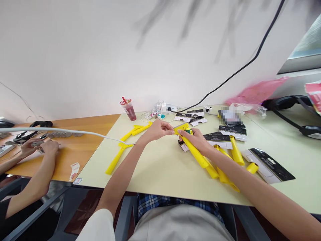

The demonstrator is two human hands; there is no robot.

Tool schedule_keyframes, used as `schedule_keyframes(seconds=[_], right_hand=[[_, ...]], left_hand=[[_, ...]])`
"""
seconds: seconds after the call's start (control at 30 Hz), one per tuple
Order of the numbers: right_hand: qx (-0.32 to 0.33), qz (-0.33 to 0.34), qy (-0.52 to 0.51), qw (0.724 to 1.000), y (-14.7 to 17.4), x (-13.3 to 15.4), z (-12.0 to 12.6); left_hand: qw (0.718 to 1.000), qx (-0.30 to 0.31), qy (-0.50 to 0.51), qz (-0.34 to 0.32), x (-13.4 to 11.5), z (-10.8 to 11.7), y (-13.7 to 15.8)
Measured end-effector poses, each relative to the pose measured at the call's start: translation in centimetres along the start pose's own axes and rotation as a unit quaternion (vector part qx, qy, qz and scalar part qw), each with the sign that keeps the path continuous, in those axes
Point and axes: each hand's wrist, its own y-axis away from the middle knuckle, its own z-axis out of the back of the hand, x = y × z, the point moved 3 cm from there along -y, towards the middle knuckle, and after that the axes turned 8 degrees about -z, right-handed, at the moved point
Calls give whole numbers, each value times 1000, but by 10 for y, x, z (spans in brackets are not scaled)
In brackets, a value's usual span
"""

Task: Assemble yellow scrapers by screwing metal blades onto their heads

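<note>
A yellow scraper [197, 152] with a long tubular handle and a flat crosswise head is held over the table. My right hand [197, 139] is closed around it just below the head. The fingers of my left hand [158, 130] are pinched at the head's left end; anything small between them is hidden. A green-and-yellow object [189, 131], partly covered, shows at my right fingers. Left of my hands lie more scrapers, one nearest the front [115, 160] and others behind [129, 134]. Under and beside my right forearm are several yellow handles [235, 150].
Black-and-white header cards [269, 165] lie on the right; more [192, 117] are at the back. A drink cup [129, 109] stands near a power strip [164, 107]. A black cable [225, 82] and white cable [75, 130] cross the view. A co-worker's hands [45, 147] are at left.
</note>
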Motion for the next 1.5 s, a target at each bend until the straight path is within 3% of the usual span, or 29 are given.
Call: schedule_keyframes(seconds=[0.67,0.97,1.17,1.5], right_hand=[[21,-10,5,1000,-13,-11,5],[33,-16,-19,999,-8,-8,3],[36,-11,-42,998,-12,-12,3],[34,4,-4,999,-16,-14,5]], left_hand=[[996,1,15,83,-3,10,-14],[987,-106,120,-14,-6,-2,-27],[991,-63,113,-26,-13,-18,-34],[998,-10,30,-50,-16,-19,-38]])
